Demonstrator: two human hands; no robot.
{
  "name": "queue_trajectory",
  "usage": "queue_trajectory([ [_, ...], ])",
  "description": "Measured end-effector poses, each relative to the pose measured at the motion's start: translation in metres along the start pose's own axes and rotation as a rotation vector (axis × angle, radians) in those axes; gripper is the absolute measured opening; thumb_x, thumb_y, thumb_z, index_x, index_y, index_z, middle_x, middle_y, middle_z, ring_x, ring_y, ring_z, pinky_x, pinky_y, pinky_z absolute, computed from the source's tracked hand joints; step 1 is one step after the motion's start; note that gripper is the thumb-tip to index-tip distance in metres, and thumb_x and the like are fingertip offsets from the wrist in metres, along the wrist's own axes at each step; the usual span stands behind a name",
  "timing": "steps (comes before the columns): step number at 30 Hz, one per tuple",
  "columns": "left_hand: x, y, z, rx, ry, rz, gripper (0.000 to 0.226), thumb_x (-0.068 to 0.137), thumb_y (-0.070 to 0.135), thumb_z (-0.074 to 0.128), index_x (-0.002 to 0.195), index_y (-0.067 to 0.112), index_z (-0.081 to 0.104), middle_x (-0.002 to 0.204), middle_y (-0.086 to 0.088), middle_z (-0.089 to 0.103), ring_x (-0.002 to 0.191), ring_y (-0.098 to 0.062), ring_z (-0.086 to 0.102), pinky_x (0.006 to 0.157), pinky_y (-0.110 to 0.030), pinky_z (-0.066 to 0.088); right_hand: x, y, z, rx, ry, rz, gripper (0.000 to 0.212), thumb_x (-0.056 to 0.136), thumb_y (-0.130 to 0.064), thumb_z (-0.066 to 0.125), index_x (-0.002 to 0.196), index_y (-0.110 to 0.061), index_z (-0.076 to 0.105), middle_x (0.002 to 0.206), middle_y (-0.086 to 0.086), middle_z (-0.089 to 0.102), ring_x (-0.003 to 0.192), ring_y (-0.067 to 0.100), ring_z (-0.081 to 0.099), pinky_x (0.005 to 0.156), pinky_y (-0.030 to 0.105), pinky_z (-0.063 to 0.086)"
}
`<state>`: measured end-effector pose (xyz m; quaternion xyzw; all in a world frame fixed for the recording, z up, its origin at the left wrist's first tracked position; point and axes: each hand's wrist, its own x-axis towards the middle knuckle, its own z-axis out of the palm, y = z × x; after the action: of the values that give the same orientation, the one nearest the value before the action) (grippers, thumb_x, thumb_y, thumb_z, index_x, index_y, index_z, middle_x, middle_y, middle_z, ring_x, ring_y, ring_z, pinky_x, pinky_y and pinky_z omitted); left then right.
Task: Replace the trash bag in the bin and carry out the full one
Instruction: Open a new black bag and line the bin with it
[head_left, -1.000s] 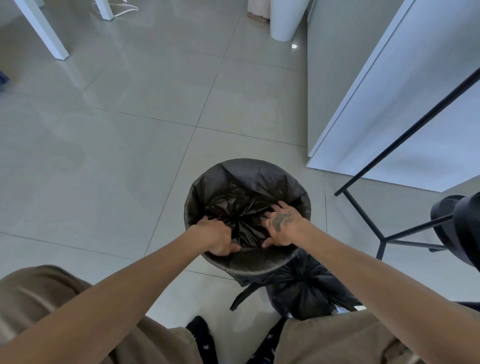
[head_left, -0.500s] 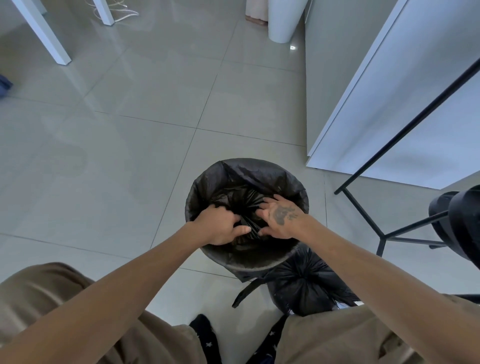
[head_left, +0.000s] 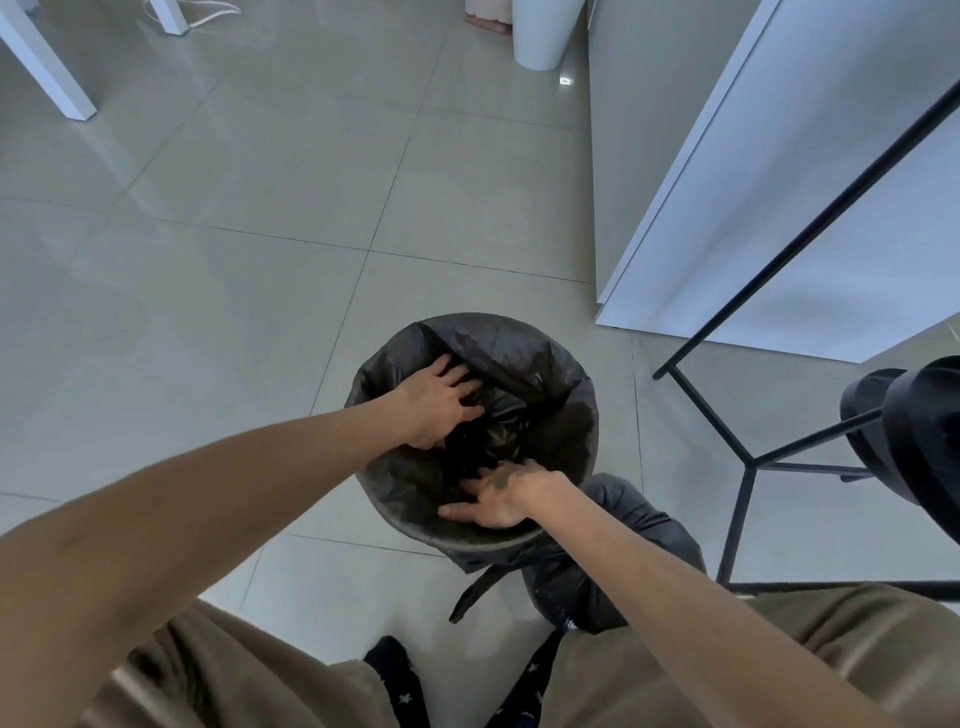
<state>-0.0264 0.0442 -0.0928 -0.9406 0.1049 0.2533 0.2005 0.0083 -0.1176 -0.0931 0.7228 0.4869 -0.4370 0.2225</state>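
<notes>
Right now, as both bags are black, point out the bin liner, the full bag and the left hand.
bin liner (head_left: 519, 353), head view, far inner wall
full bag (head_left: 649, 519), head view, bulging upper side
left hand (head_left: 436, 402), head view, back of hand

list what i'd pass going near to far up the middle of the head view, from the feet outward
socked feet → full tied bag on the floor → right hand at the bin's near rim → left hand deeper in the lined bin → white round tub

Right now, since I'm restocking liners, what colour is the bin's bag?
The bag is black; head view shows it best.
</notes>
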Motion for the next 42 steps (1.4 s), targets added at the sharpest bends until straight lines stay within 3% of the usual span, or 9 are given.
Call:
queue_trajectory([
  [5,0.005,0.0,0.014,-0.015,-0.097,-0.038,0.073,0.099,0.055,0.043,0.161,0.032,0.012,0.169,-0.011,0.005,0.155,-0.036,-0.002,0.124,-0.057,-0.004,0.006,0.001,0.003,0.02,-0.199,0.049,0.101,0.083,-0.088,0.018,0.161,-0.023,0.012,0.169,0.005,0.007,0.155,0.03,0.007,0.123,0.054,0.007],
  [10,0.004,0.003,0.012,-0.042,-0.11,-0.035,0.075,0.097,0.058,0.043,0.16,0.031,0.014,0.169,-0.012,0.011,0.155,-0.037,0.002,0.124,-0.056,-0.003,-0.004,-0.002,-0.006,0.059,-0.188,0.029,0.098,0.087,-0.083,0.024,0.16,-0.02,0.016,0.168,0.008,0.014,0.154,0.031,0.013,0.122,0.05,0.012],
  [15,-0.005,-0.007,-0.007,-0.263,0.182,0.101,0.057,0.095,0.059,0.046,0.134,0.02,0.059,0.127,-0.003,0.066,0.127,-0.029,0.052,0.11,-0.046,0.038,-0.03,-0.001,-0.027,0.03,0.051,-0.032,0.074,0.095,-0.07,0.034,0.152,-0.023,0.038,0.157,0.013,0.04,0.141,0.034,0.04,0.113,0.047,0.036],
  [19,-0.03,-0.016,-0.021,-0.397,0.323,0.041,0.031,0.091,0.042,0.054,0.109,0.019,0.065,0.104,0.0,0.07,0.102,-0.028,0.066,0.079,-0.043,0.056,-0.055,0.021,-0.041,-0.049,0.437,-0.085,0.038,0.099,-0.041,0.051,0.127,-0.018,0.062,0.131,0.012,0.059,0.118,0.034,0.06,0.096,0.041,0.05],
  [21,-0.042,-0.017,-0.022,-0.405,0.357,-0.008,0.035,0.092,0.045,0.054,0.111,0.018,0.064,0.105,-0.001,0.069,0.102,-0.028,0.066,0.079,-0.041,0.054,-0.054,0.036,-0.046,-0.194,0.624,-0.139,0.027,0.096,-0.029,0.055,0.119,-0.017,0.062,0.125,0.005,0.06,0.116,0.03,0.061,0.093,0.039,0.049],
  [25,-0.064,0.0,-0.014,-0.284,0.133,-0.039,0.08,0.089,0.078,0.03,0.14,0.021,0.052,0.137,-0.007,0.059,0.136,-0.035,0.044,0.115,-0.053,0.028,-0.029,0.05,-0.05,-0.544,0.653,-0.198,0.068,0.091,-0.048,0.061,0.149,-0.018,0.041,0.161,0.009,0.032,0.153,0.03,0.019,0.124,0.048,0.015],
  [28,-0.067,0.014,-0.003,-0.248,-0.106,-0.131,0.095,0.084,0.086,0.021,0.159,0.028,0.024,0.163,-0.014,0.028,0.153,-0.04,0.011,0.122,-0.06,0.002,-0.008,0.054,-0.053,-0.747,0.494,-0.086,0.108,0.08,-0.081,0.049,0.16,-0.022,0.006,0.169,0.01,-0.004,0.154,0.032,-0.011,0.122,0.058,-0.006],
  [33,-0.063,0.015,0.006,-0.14,-0.256,-0.175,0.101,0.08,0.089,0.029,0.16,0.027,0.017,0.168,-0.014,0.014,0.154,-0.042,0.0,0.121,-0.061,-0.01,0.016,0.065,-0.051,-0.801,0.382,0.066,0.129,0.064,-0.092,0.053,0.16,-0.025,-0.003,0.168,0.01,-0.014,0.152,0.035,-0.021,0.117,0.064,-0.014],
  [42,-0.058,0.016,0.006,-0.121,-0.299,-0.187,0.109,0.074,0.093,0.032,0.16,0.027,0.017,0.168,-0.014,0.012,0.154,-0.043,-0.002,0.12,-0.061,-0.012,0.02,0.063,-0.047,-0.824,0.373,0.125,0.132,0.064,-0.084,0.063,0.16,-0.024,-0.006,0.167,0.012,-0.017,0.151,0.039,-0.022,0.117,0.065,-0.013],
])
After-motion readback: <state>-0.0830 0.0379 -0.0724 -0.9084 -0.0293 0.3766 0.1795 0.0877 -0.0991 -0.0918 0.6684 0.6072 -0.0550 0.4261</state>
